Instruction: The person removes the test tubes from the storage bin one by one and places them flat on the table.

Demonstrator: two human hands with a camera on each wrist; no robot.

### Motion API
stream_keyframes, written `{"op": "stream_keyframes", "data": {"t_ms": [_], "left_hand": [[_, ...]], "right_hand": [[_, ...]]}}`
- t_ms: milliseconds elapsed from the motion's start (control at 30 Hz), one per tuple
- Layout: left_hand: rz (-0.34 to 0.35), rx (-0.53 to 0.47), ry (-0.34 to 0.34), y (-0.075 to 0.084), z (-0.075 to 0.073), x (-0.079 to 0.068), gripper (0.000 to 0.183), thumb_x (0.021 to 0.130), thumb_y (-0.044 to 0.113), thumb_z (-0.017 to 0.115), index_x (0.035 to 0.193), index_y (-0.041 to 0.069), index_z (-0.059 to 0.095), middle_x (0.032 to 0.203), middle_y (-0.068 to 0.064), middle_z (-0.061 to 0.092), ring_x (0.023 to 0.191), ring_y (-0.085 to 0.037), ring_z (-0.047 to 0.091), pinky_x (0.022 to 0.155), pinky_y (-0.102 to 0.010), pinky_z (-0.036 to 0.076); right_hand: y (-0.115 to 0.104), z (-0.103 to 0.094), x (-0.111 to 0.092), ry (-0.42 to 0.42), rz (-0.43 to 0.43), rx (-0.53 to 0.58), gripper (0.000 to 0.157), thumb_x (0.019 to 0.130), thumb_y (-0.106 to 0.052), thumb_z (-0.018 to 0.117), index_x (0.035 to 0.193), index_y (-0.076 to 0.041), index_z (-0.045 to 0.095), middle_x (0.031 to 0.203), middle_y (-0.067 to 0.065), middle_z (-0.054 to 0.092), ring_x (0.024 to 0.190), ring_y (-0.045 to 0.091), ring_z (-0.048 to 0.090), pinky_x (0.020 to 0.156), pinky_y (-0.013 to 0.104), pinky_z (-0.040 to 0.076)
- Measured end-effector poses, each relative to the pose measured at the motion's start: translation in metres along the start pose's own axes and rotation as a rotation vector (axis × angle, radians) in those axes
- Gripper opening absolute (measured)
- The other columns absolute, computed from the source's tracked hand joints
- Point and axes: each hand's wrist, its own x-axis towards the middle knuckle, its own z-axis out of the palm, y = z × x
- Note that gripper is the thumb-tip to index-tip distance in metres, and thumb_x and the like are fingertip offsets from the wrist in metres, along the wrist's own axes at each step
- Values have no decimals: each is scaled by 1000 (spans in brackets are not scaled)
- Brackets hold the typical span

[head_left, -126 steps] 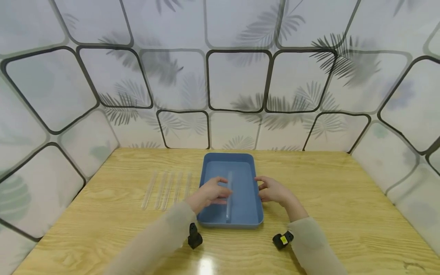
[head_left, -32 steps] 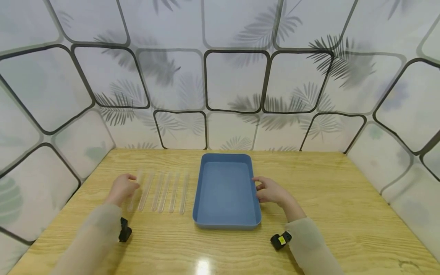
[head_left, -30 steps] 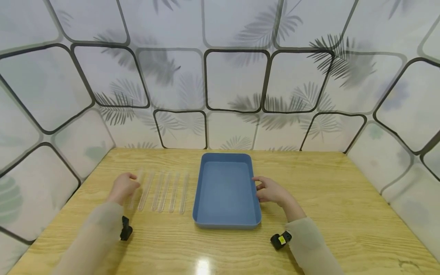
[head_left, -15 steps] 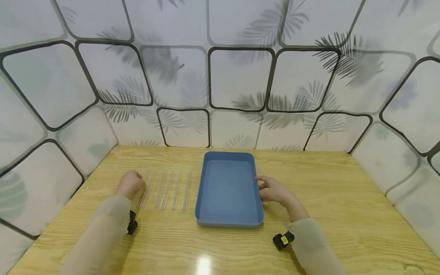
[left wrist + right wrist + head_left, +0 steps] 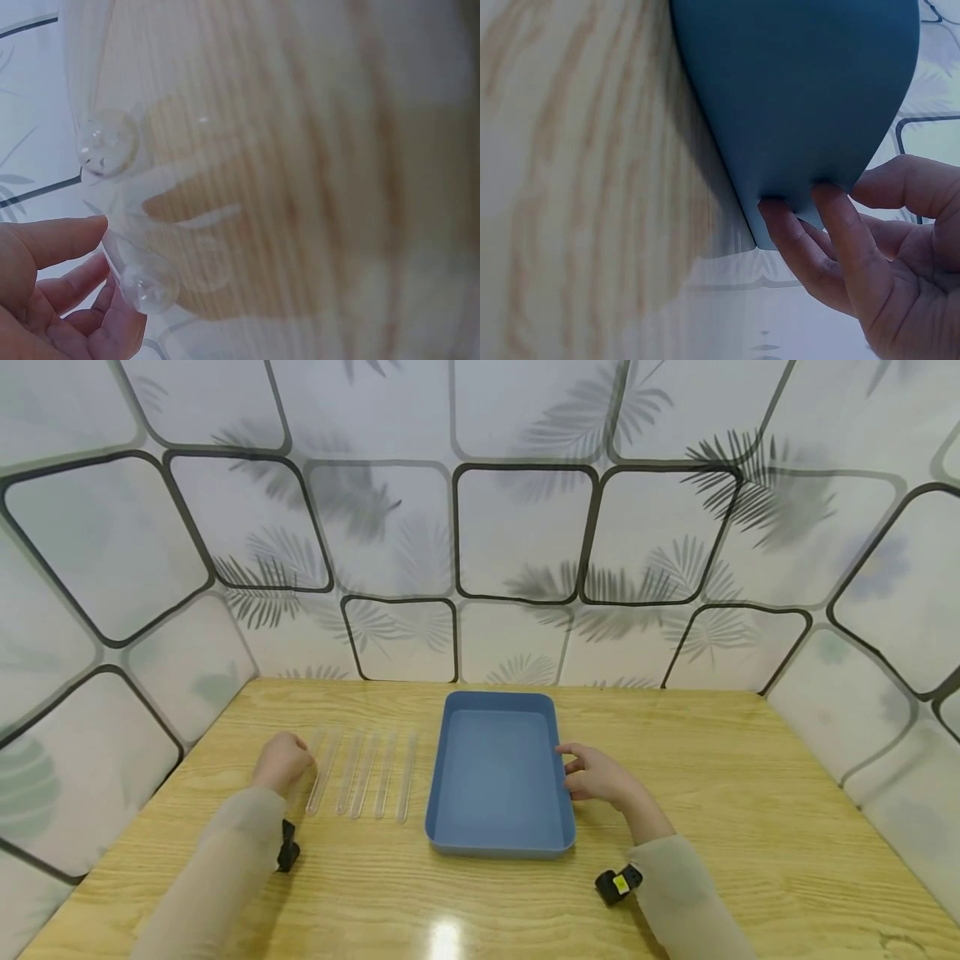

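Observation:
My left hand [image 5: 282,763] is at the left end of a row of clear test tubes [image 5: 386,777] lying side by side on the table. Its thumb and fingers pinch a clear test tube [image 5: 150,289], whose rounded end shows between them in the left wrist view; in the head view the hand hides much of it. Right of the row stands a shallow blue tray [image 5: 495,785] with nothing in it. My right hand [image 5: 596,777] is at the tray's right side. Fingertips [image 5: 776,210] touch the outer wall, and another finger reaches the rim.
The wooden table [image 5: 690,760] runs back to a patterned wall covering [image 5: 517,535] behind and at both sides. Small black devices are worn at both wrists, the left wrist device [image 5: 288,847] hanging close over the tabletop.
Some seconds ago my left hand was over a test tube in the tray; that tube has left the tray, and the hand now pinches one at the row's left end. The right hand stayed.

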Motion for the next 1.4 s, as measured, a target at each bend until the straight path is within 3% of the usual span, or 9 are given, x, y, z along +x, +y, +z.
{"op": "stream_keyframes", "data": {"t_ms": [200,633,1167,1400], "left_hand": [[5,4,3,-1,0,0,30,77,3,51,99,-18,49,102,-33,50,88,-40,49,73,-45,43],[-11,-50,-11,-3,1,-3,29,81,6,50,100,-16,45,93,-28,48,77,-32,46,65,-40,42],[-14,-34,-55,-2,0,-5,37,85,8,48,110,-18,41,107,-34,44,80,-32,47,66,-40,43],[10,-31,-42,0,-1,-6,37,84,7,47,109,-19,40,97,-30,47,71,-27,47,62,-36,42]], "right_hand": [[-1,0,0,0,1,1,61,78,6,50,134,5,27,112,26,46,87,25,56,69,37,50],[0,2,0,5,8,-8,60,78,7,51,133,5,29,111,25,48,86,25,57,69,37,50],[-1,2,-1,0,9,-5,60,79,6,50,135,4,27,112,25,48,88,25,57,69,38,50],[-1,0,1,0,9,-5,61,78,6,50,134,5,27,115,27,45,90,26,56,70,37,49]]}}
